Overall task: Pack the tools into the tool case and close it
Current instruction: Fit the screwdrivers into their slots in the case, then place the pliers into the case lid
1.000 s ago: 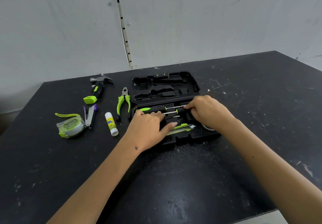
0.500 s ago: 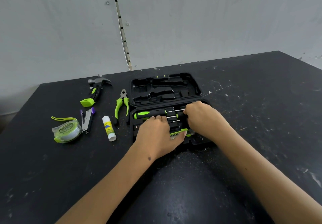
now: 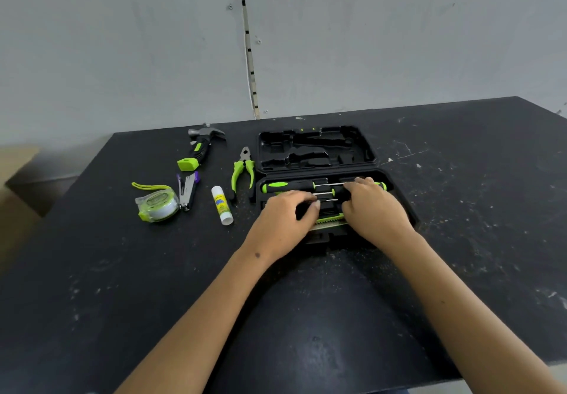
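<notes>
Since a second ago both hands have slid a bit lower over the near half of the case; left fingertips now sit on the middle screwdriver row instead of beside it, right hand has crept left along the shafts. Loose tools haven't budged.

Left hand: fingers flat, nearly closed together, pressing down on the screwdrivers, thumb tucked toward the green utility knife. Not gripping anything that I can see, more a push. Right hand: fingers curled down over the screwdriver tips, palm hiding what's under it, so can't tell if it pinches a shaft or just presses.

Tool case lies open on the table, lid half at the back with empty moulded slots, tray half under the hands.

Risks from here, my read:
- uneven push, one end of a screwdriver pops out of its clip while the other seats
- knife looks skewed in its slot; if left proud, lid won't latch
- case is light plastic, could skid away under pressure

Still outside, left of the case: pliers just beside it, glue stick, stapler, tape measure, hammer at the back. Lots left to pack
</notes>
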